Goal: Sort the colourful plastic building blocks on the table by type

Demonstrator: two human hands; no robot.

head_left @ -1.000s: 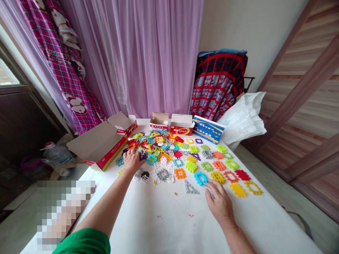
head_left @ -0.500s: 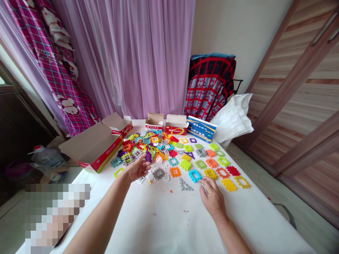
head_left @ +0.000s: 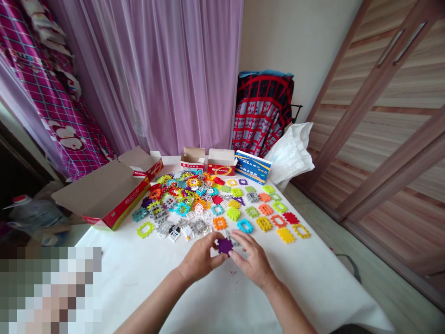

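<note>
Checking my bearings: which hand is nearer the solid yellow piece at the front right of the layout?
Right. The right hand is left of the solid yellow piece and nearer the wearer; the left hand is farther left, across the purple piece between the hands.

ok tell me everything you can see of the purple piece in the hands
The purple piece is small, flat and dark, with a notched edge and no opening visible in its face; it looks like plastic. Its broad face is turned toward the camera, above the white table. The left hand pinches it; the right hand's thumb appears to touch its edge.
</note>
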